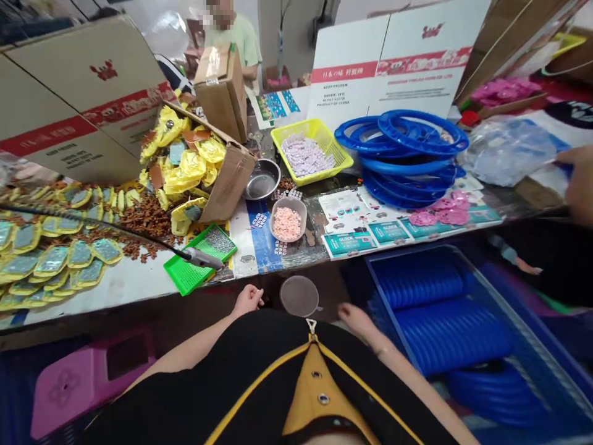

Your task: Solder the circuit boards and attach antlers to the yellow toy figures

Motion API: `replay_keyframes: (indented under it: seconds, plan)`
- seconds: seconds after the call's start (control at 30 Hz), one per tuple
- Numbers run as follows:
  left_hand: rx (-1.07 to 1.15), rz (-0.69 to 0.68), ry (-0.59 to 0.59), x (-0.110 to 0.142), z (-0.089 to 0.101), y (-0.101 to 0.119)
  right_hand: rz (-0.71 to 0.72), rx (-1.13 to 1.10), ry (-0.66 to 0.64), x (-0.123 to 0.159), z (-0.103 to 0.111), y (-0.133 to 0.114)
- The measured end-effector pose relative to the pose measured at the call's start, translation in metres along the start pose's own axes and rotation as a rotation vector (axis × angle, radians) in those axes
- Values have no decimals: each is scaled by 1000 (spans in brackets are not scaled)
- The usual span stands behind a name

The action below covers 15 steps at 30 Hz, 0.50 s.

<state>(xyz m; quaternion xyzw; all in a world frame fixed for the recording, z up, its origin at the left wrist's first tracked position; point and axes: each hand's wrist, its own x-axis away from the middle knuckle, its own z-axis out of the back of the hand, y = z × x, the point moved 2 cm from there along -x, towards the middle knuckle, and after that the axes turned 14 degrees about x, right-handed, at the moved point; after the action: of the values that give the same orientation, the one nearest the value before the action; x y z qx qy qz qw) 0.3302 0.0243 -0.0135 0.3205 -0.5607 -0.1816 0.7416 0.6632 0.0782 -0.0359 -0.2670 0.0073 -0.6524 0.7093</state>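
Both of my hands are low, below the front edge of the table. My left hand is curled closed, and what its fingers hold is hidden. My right hand shows only its back, with the fingers out of sight. Between the hands is a round greyish sieve-like disc. Its short stub points toward my right hand, and I cannot tell whether they touch. Just above on the table lie a green tray of small pieces and a grey tool on a black cable.
A bowl of pink pieces, a metal bowl, a yellow basket and stacked blue rings stand on the table. Yellow packets cover the left. A blue crate is at my right, a pink stool at my left. Another person's hand reaches in.
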Motion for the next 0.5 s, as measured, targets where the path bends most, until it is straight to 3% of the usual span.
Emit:
replay_keyframes:
  seconds: [0.1,0.27,0.37,0.5]
  plan:
    - [82,30,-34,-11,6,9,6,-79,-57,-63,-2,-30]
    - [280,96,-19,-11,8,31,14,-162,62,-167,8,-70]
    - [445,191,0,-1,4,48,-16,-155,130,-193,10,-71]
    - [695,222,64,11,-1,76,-29,-98,182,-196,8,-51]
